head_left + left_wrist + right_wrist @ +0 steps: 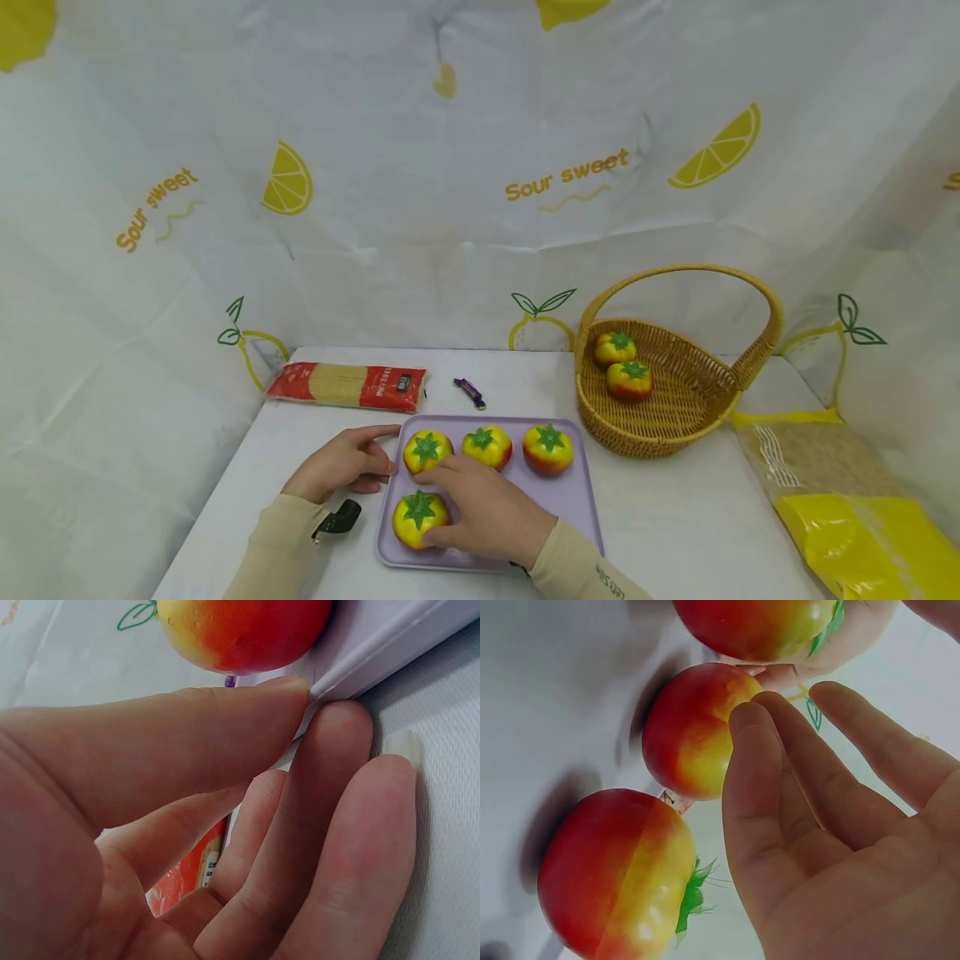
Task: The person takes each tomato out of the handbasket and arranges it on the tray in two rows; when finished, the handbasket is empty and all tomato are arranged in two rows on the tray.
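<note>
Several red-and-yellow toy tomatoes with green leafy tops sit on a purple tray (566,525). Three form a back row: a left one (427,447), a middle one (489,443) and a right one (548,450). Another tomato (417,523) is at the front left. My left hand (347,462) pinches the tray's left rim, thumb tip on the edge and fingers against the outer wall, as the left wrist view shows. Above the front-left tomato is my right hand (491,510), thumb and fingers spread around it; whether they touch it I cannot tell.
At the back right stands a wicker basket (693,400) with two more tomatoes (631,382) inside. A red noodle packet (348,386) and a purple wrapped candy (470,393) lie behind the tray. A yellow bag (862,517) is at the right edge.
</note>
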Available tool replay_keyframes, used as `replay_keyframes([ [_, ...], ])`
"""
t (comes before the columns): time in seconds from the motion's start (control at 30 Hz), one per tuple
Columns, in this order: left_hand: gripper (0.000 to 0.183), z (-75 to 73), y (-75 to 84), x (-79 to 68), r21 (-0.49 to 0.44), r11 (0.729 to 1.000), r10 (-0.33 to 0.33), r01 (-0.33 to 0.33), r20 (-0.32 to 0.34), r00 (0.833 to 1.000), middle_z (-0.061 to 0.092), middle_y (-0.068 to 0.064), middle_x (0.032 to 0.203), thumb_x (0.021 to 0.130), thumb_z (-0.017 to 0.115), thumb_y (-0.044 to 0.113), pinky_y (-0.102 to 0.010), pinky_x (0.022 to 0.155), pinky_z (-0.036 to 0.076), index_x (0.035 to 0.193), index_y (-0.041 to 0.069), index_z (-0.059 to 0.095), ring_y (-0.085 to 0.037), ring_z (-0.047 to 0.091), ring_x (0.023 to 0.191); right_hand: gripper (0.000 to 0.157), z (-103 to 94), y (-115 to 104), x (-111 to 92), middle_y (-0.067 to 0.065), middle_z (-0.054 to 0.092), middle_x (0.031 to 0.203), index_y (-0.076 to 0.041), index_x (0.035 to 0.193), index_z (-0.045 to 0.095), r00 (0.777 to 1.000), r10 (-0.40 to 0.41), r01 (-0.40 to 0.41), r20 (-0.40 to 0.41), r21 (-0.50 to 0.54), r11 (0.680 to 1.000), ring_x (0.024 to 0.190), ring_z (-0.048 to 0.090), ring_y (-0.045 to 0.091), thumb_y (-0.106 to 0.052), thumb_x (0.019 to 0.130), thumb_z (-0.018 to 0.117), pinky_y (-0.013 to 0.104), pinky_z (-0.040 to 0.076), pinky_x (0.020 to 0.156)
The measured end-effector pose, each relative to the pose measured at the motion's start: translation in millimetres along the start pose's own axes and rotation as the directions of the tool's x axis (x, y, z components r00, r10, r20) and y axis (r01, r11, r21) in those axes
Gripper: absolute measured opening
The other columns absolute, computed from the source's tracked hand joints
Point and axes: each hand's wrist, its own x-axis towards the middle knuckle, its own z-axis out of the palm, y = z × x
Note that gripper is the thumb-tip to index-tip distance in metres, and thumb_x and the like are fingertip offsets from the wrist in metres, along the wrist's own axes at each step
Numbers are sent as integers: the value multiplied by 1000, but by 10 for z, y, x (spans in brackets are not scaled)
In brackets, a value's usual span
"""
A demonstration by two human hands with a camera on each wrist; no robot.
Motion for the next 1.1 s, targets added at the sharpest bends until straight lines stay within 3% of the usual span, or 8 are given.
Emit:
replay_keyframes([
  [0.6,68,2,-7,13,0,1000,0,0,7,1000,69,-10,98,93,84,16,-31,75,67,156,14,58,-19,68,76,61,-29,4,-25,-19,65,145,-31,144,68,999,30,-30,-13,33,999,135,58,9,-45,88,90,43,51,120],
  [0.73,69,30,18,20,8,1000,7,-7,21,1000,68,-11,99,93,84,15,-31,76,67,156,14,58,-19,69,78,60,-85,47,-110,-19,66,144,-31,144,68,999,30,-29,-31,29,999,134,59,9,-47,90,88,42,52,119],
  [0.9,70,26,6,16,16,1000,-4,3,9,1000,67,-11,100,92,85,14,-32,77,67,156,15,58,-21,69,80,54,-337,246,-354,-9,71,139,-25,142,69,992,-6,9,-123,26,1000,126,64,13,-42,94,85,42,56,112],
  [1.1,71,-10,-12,10,15,1000,-5,5,16,1000,66,-11,100,92,85,14,-33,76,67,157,14,56,-21,68,79,46,-910,751,-721,-1,75,129,-18,138,72,949,26,-51,-313,-72,996,113,69,19,-34,96,84,43,61,101],
])
